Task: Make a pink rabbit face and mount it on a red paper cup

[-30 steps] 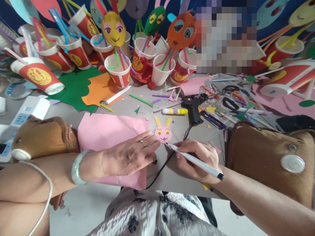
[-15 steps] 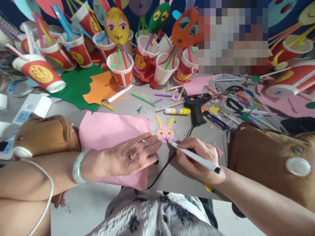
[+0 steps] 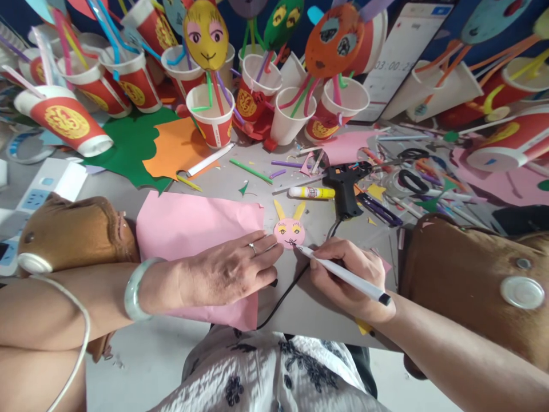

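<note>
My right hand (image 3: 349,280) pinches a white marker pen (image 3: 343,272) with a black end. Its tip touches the mouth area of a small pink paper rabbit face (image 3: 290,232), which has yellow ears, yellow eyelids and drawn lashes. From the left, my left hand (image 3: 234,266) reaches palm down with bent fingers, the fingertips at the face's left edge. Under its index finger pokes a small black piece, apparently a pen cap (image 3: 273,283); the thumb is hidden. Beneath this hand lies a pink paper sheet (image 3: 189,220).
Beyond the face lie a glue stick (image 3: 311,192) and a black glue gun (image 3: 345,191), its cable running toward me. Scissors (image 3: 412,180) and scraps crowd the right. Paper cups (image 3: 210,117) with straw-legged paper faces line the back, near a phone (image 3: 397,63). Brown cushions (image 3: 467,280) flank my arms.
The view has shifted slightly, and the phone at the back now shows where a blurred patch was. Both hands keep their places; the pen tip stays at the rabbit's mouth.
</note>
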`<state>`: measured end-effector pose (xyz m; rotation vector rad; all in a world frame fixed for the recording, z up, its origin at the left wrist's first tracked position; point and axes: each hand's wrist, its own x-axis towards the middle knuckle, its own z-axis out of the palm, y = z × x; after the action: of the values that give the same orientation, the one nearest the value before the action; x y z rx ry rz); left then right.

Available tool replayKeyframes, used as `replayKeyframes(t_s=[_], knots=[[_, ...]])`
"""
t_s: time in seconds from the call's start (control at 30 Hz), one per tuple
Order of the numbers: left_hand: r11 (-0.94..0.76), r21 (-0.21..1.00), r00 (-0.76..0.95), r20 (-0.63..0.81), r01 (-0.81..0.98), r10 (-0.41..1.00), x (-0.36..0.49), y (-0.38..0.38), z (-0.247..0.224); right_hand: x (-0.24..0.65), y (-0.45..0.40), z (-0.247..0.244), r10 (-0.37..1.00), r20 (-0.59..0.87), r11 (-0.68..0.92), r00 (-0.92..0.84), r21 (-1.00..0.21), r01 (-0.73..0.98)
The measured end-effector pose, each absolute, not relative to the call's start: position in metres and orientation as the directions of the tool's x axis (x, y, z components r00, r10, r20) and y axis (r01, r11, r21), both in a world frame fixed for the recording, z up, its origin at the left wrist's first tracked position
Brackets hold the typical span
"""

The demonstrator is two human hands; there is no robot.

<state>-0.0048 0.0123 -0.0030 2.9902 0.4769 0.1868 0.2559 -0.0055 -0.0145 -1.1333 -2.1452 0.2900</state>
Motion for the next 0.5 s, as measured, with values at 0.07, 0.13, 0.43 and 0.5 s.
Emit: replayKeyframes(t_s=[0.07, 0.13, 0.43, 0.5], knots=[[-0.943, 0.139, 0.942, 0.111, 0.302, 0.317, -0.0045, 0.0121, -0.0027, 0.2557, -0.0054, -0.0138, 0.795, 0.466, 0.597, -0.388, -0.490, 0.636], [-0.943, 0.145, 0.941, 0.113, 0.301, 0.318, -0.0045, 0.0120, -0.0024, 0.2556, -0.0055, -0.0134, 0.793, 0.460, 0.603, -0.399, -0.504, 0.618], [-0.946, 0.118, 0.942, 0.113, 0.302, 0.315, -0.0060, 0.0114, -0.0050, 0.2549, -0.0051, -0.0143, 0.791, 0.455, 0.607, -0.410, -0.489, 0.627], [-0.947, 0.114, 0.943, 0.112, 0.300, 0.312, -0.0061, 0.0114, -0.0050, 0.2548, -0.0050, -0.0140, 0.794, 0.450, 0.603, -0.409, -0.496, 0.625]])
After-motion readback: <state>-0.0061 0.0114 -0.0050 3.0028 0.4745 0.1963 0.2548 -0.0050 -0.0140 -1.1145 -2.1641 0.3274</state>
